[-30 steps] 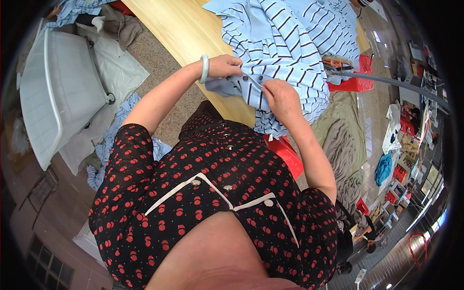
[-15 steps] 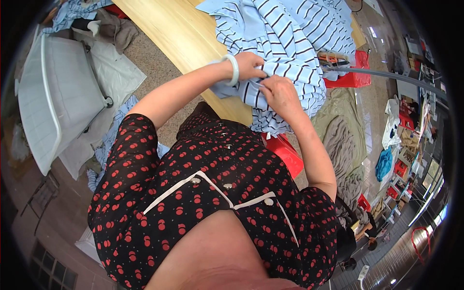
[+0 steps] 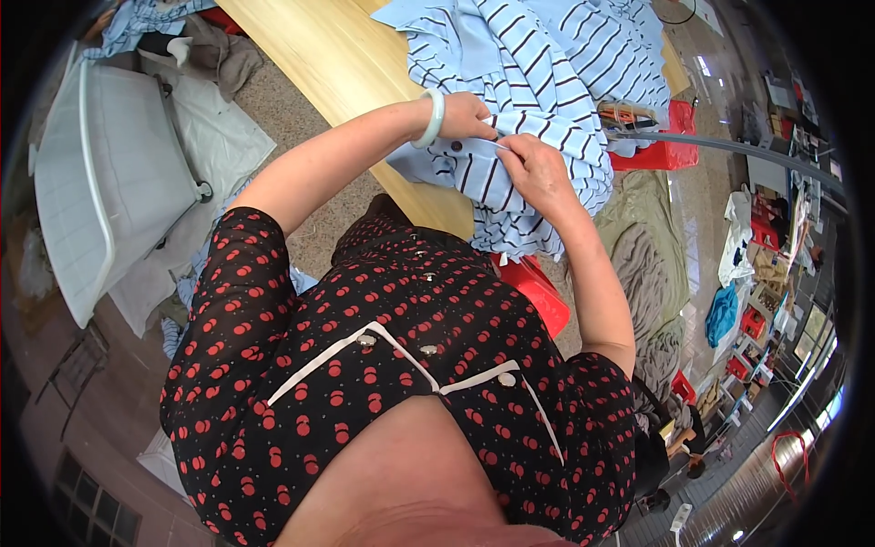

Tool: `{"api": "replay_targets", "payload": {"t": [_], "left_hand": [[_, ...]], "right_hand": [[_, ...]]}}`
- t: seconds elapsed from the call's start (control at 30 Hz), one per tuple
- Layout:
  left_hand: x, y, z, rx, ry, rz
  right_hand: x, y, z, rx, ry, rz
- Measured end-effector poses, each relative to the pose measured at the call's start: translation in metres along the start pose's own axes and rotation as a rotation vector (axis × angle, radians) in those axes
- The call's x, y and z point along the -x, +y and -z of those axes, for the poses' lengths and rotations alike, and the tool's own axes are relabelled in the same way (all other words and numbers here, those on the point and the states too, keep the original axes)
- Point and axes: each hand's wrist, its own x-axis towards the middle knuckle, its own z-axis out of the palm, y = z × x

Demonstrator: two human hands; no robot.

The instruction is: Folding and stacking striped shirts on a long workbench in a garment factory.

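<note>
A light-blue striped shirt lies bunched over the end of a wooden table. My left hand, with a pale bangle at the wrist, pinches an edge of the cloth. Right beside it, my right hand has thumb and fingers closed on the same edge. A dark button shows on the fabric just below my left hand. Loose folds hang off the table's near end under my right hand. My left fingertips are partly hidden by the cloth.
The bare wood of the table runs to the upper left. On the left stands a white wheeled bin. Red containers sit at the right, beside a grey curved bar. Draped grey-green cloth lies beyond my right arm.
Both hands have shifted slightly along the shirt's edge, the left a little up and left. The cloth below them has turned, and the dark button has come into sight.
</note>
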Motion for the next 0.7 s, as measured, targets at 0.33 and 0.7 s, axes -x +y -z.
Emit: {"api": "replay_targets", "payload": {"t": [0.33,0.7], "left_hand": [[-0.010,-0.010,-0.027,0.128,0.388,-0.105],[-0.011,-0.019,-0.033,-0.028,0.491,-0.188]], "right_hand": [[0.000,0.005,-0.008,0.056,0.138,0.044],[0.003,-0.003,-0.004,-0.026,0.052,-0.028]]}}
